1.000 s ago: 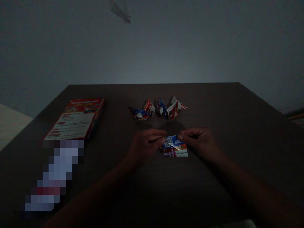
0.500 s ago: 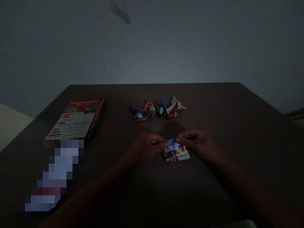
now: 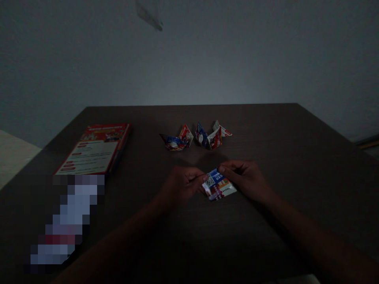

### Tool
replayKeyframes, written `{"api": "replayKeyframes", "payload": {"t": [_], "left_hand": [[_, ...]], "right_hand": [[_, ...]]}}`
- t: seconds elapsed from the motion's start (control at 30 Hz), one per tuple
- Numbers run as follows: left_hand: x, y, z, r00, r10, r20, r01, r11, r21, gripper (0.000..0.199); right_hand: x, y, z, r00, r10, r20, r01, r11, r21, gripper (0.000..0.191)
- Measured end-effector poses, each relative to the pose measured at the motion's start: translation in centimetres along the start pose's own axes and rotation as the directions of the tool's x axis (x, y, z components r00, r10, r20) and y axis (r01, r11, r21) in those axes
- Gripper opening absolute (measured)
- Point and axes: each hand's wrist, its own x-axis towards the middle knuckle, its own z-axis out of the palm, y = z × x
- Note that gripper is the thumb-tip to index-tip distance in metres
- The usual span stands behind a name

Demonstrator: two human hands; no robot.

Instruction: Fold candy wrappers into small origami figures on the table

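A small folded sheet of glossy printed paper (image 3: pixel 220 186), blue, orange and white with a QR code, is held just above the table between both hands. My left hand (image 3: pixel 185 183) pinches its left edge near the code, thumb on top. At the upper edge, my right hand (image 3: pixel 244 173) grips it between thumb and fingers. The fingertips behind the paper are hidden. Beyond the hands stand two folded paper boats, one at left (image 3: pixel 177 140) and one at right (image 3: pixel 211 136), in blue, red and white print.
A stack of red-and-white printed leaflets (image 3: pixel 91 152) lies at the left of the dark wooden table (image 3: pixel 266 130). Nearer me on that side is a pixelated, blurred-out item (image 3: pixel 65 221). A grey wall (image 3: pixel 189 55) rises behind the table.
The folded paper has tilted slightly between my hands, and more of its blue part with white lettering shows. My left thumb has slid a little left, uncovering more of the code.
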Motion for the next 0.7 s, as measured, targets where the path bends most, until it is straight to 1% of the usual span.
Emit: {"api": "replayKeyframes", "payload": {"t": [0.1,0.17,0.3,0.43,0.5,0.57,0.7], "left_hand": [[-0.15,0.06,0.38,0.999,0.036,-0.039,-0.034,0.999,0.038,0.019],[-0.24,0.0,0.57,0.998,0.049,-0.048,-0.047,0.998,0.035,0.02],[-0.31,-0.03,0.66,0.997,0.041,-0.061,-0.04,0.999,0.01,0.02],[-0.25,0.05,0.47,0.998,0.043,-0.039,-0.045,0.997,-0.057,0.019],[-0.22,0.05,0.41,0.998,0.052,-0.028,-0.055,0.992,-0.113,0.019],[-0.19,0.04,0.41,0.998,0.051,-0.033,-0.055,0.988,-0.145,0.018],[-0.17,0.06,0.42,0.999,0.037,-0.04,-0.043,0.987,-0.155,0.017]], "right_hand": [[0.0,0.09,0.15,0.999,-0.045,-0.015,0.044,0.997,-0.061,0.028],[0.04,0.22,0.17,0.995,-0.101,-0.016,0.098,0.986,-0.134,0.029],[0.07,0.42,0.09,0.975,-0.223,-0.013,0.211,0.939,-0.271,0.028],[-0.16,0.2,0.07,0.955,-0.297,-0.025,0.272,0.903,-0.333,0.025],[-0.25,0.06,0.11,0.951,-0.307,-0.028,0.28,0.899,-0.336,0.023],[-0.25,0.05,0.14,0.958,-0.286,-0.03,0.263,0.915,-0.307,0.023],[-0.08,0.24,0.13,0.983,-0.179,-0.036,0.169,0.968,-0.186,0.027]]}}
